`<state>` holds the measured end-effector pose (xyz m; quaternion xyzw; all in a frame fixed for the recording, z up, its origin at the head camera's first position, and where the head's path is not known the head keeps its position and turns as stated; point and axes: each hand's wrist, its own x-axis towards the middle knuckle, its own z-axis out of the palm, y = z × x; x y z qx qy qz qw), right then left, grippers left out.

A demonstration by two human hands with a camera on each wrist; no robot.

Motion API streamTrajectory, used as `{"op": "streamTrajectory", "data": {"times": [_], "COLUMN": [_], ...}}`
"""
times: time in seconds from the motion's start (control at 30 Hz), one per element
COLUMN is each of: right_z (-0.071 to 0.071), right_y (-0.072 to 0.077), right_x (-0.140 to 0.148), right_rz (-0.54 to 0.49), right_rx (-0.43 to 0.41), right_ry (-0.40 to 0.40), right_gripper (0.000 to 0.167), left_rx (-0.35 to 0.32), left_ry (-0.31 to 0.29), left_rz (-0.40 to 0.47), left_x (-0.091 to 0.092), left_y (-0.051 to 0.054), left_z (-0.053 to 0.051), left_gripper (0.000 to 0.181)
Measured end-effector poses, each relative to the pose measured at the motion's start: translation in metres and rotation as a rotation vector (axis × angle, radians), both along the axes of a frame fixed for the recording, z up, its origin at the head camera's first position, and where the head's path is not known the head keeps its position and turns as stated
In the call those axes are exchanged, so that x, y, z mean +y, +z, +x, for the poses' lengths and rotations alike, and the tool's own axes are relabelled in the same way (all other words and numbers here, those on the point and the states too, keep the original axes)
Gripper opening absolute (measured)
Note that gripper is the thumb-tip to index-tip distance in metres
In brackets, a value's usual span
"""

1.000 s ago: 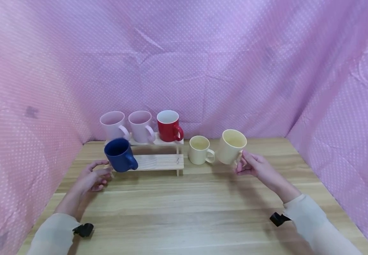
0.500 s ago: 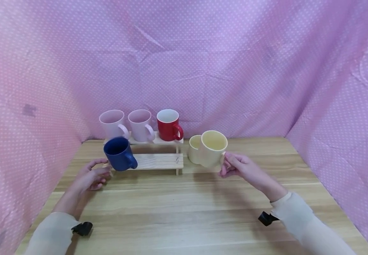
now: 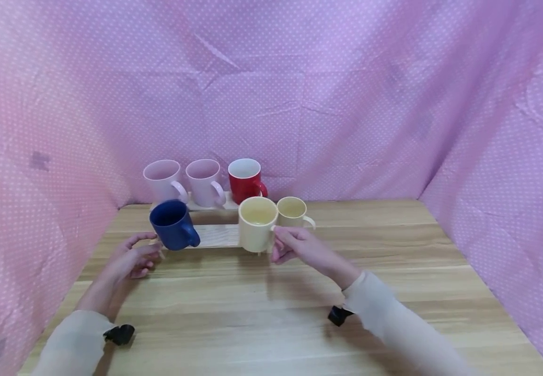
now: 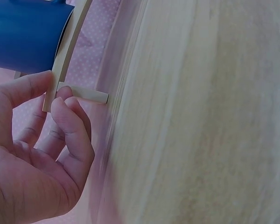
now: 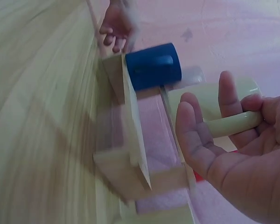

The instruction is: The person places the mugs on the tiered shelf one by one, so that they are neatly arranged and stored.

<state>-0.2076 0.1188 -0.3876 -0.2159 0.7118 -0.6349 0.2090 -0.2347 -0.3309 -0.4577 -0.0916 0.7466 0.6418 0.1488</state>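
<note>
My right hand (image 3: 306, 250) grips a pale yellow mug (image 3: 254, 235) by its handle, holding it in front of the right end of a two-tier wooden rack (image 3: 217, 236). In the right wrist view the fingers go through and around the mug's handle (image 5: 233, 124). My left hand (image 3: 127, 259) is at the rack's left end; the left wrist view shows it pinching the end of the lower board (image 4: 60, 65) between thumb and fingers. A blue mug (image 3: 172, 228) stands on that lower board, close to the left hand.
Two pale pink mugs (image 3: 162, 183) and a red mug (image 3: 240, 188) with a white inside stand on the rack's upper tier. Another yellow mug (image 3: 292, 209), partly hidden, is on the wooden table (image 3: 271, 324) right of the rack. Pink dotted cloth (image 3: 327, 104) hangs around the table.
My right hand has carried the yellow mug leftward, past the other yellow mug, to the right end of the lower tier. The left hand keeps its place on the rack.
</note>
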Motion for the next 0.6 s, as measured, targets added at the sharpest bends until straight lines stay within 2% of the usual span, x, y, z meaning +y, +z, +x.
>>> {"op": "streamTrajectory", "data": {"times": [0.13,0.33,0.6], "right_z": [-0.003,-0.015,-0.028], "right_y": [-0.003,-0.007,-0.014], "right_x": [-0.031,-0.066,-0.091], "right_rz": [-0.029,0.006,0.067], "right_rx": [-0.017,-0.007,-0.034], "right_ry": [0.023,0.042,0.002], "right_gripper": [0.042,0.042,0.043], "left_rx": [0.002,-0.004,-0.017], "left_ry": [-0.007,0.002,0.006], "left_rz": [-0.005,-0.007,-0.013], "left_x": [-0.001,0.000,-0.002], "left_y": [0.002,0.002,0.002], "left_z": [0.000,0.000,-0.002], "left_gripper": [0.033,0.040,0.042]}}
